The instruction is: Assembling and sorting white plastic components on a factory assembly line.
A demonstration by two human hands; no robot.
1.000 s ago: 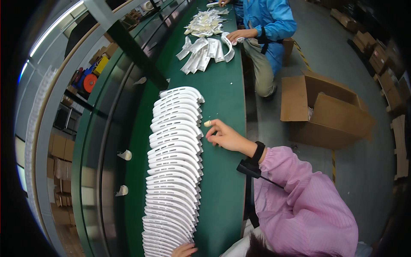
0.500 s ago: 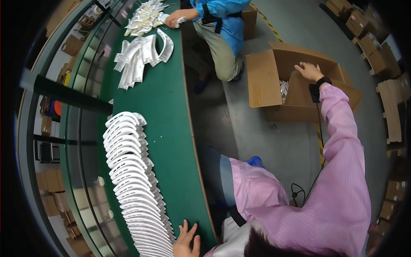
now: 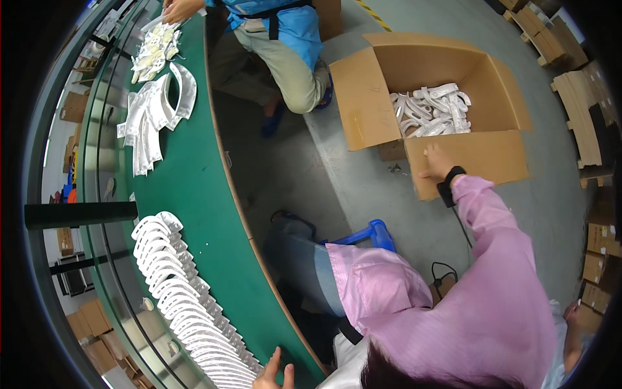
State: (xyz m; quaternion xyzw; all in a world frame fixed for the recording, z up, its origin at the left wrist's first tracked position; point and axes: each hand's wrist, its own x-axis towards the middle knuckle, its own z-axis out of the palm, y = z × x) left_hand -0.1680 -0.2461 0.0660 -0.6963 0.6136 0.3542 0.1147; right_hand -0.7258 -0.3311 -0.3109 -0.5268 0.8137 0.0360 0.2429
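- The cardboard box (image 3: pixel 453 104) sits open on the grey floor (image 3: pixel 363 188), to the person's right, well away from the table. Its flaps are folded out.
- The green table (image 3: pixel 201 194) runs in a long curve down the left side.
- A second person in a blue top (image 3: pixel 295 29) sits at the far end of the table — their hand (image 3: pixel 180 8) is by a small heap of white pieces (image 3: pixel 154 48).
- A long row of white curved pieces (image 3: pixel 178 292) lies on the table, each one overlapping the next.
- Another bunch of white curved pieces (image 3: pixel 155 113) lies further up the table.
- More white pieces (image 3: pixel 431 110) are piled inside the box.
- The right hand (image 3: pixel 437 162), in a pink sleeve, rests on the near flap of the box. Its fingers look spread flat and hold nothing.
- The left hand (image 3: pixel 275 375) shows only a little at the bottom edge — its fingers are open and touch the table near the end of the long row.
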